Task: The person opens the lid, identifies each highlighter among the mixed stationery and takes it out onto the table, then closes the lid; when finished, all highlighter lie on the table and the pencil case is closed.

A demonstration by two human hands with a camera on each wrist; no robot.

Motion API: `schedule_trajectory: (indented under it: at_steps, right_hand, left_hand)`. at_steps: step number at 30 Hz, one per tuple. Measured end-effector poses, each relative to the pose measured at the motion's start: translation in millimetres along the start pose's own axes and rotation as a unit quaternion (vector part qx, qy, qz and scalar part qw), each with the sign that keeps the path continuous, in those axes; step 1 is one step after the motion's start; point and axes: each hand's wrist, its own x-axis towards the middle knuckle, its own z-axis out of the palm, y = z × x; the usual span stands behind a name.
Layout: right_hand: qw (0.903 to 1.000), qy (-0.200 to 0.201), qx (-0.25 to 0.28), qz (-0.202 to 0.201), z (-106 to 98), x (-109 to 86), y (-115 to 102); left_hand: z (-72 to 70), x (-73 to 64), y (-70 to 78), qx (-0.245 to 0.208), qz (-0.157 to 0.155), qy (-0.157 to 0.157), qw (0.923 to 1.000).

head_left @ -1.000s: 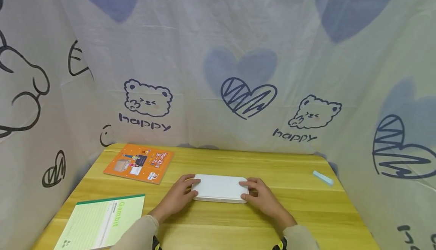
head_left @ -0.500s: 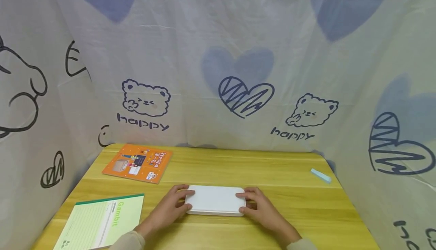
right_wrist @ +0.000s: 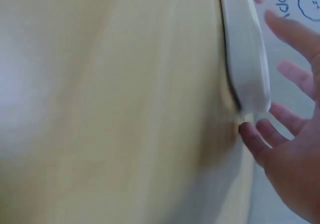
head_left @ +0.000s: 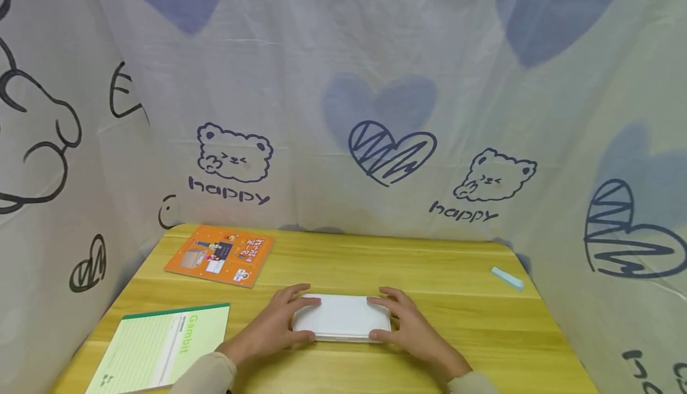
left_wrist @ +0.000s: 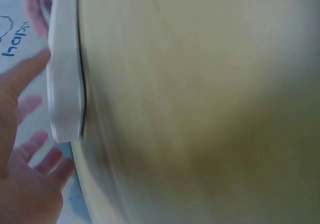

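A flat white rectangular case (head_left: 342, 316) with rounded corners lies on the wooden table in the middle of the head view. My left hand (head_left: 275, 323) is at its left end, with the index finger over the top and the thumb at the front edge. At the right end, my right hand (head_left: 414, 325) is placed in much the same way. In the left wrist view the left fingers (left_wrist: 52, 161) are spread beyond the end of the case (left_wrist: 66, 79). The right wrist view shows the right thumb slightly apart from the case (right_wrist: 245, 49), its other fingers loosely extended.
An orange booklet (head_left: 220, 256) lies at the back left of the table (head_left: 343, 260). Nearer on the left is a pale green notebook (head_left: 161, 343). A small light-blue bar (head_left: 507, 278) sits at the right. Printed curtains (head_left: 306, 161) stand around the table.
The white case came closer to the front of the table along with both hands. Since then the hands have moved inward over its ends and their fingers have loosened.
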Motion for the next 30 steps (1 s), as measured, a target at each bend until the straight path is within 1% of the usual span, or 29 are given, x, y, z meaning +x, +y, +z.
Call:
schedule_trajectory:
  at_steps: [3, 5, 7, 9, 13, 16, 20, 24, 27, 30]
  right_hand:
    - [0.9982, -0.029, -0.049, -0.018, 2, 4.9, -5]
    - [0.996, -0.045, -0.072, -0.028, 4, 5.9, -7]
    - [0.9933, -0.05, -0.097, -0.037, 5, 5.0, -8]
    - [0.9901, -0.046, -0.124, -0.049, 6, 4.1, -9]
    - [0.9829, -0.04, -0.168, -0.063, 9, 3.2, -11]
    - [0.9802, -0.04, -0.183, -0.063, 11, 3.2, -11]
    - [0.9785, -0.039, -0.192, -0.063, 11, 3.3, -11]
    - [0.9772, -0.037, -0.197, -0.069, 9, 4.0, -12]
    - [0.9791, -0.042, -0.188, -0.066, 6, 5.1, -11]
    - [0.9859, -0.042, -0.156, -0.043, 3, 5.0, -9]
  left_hand:
    - [1.7, 7.5, -0.4, 0.032, 0.035, -0.033, 0.9983]
    - [2.7, 10.4, -1.0, 0.058, 0.049, -0.047, 0.9961]
    - [3.7, 12.2, -2.5, 0.081, 0.061, -0.05, 0.9935]
    - [3.4, 13.0, -3.5, 0.104, 0.066, -0.047, 0.9912]
    - [-0.2, 15.3, -5.5, 0.132, 0.079, -0.043, 0.9872]
    - [-4.7, 17.6, -5.4, 0.128, 0.073, -0.056, 0.9875]
    - [-9.3, 21.7, -4.5, 0.113, 0.057, -0.073, 0.9893]
    - [-13.6, 25.4, -3.7, 0.098, 0.051, -0.068, 0.9916]
    - [-13.8, 26.2, -3.3, 0.091, 0.053, -0.06, 0.9926]
    - [-9.8, 24.6, -2.7, 0.1, 0.063, -0.06, 0.9912]
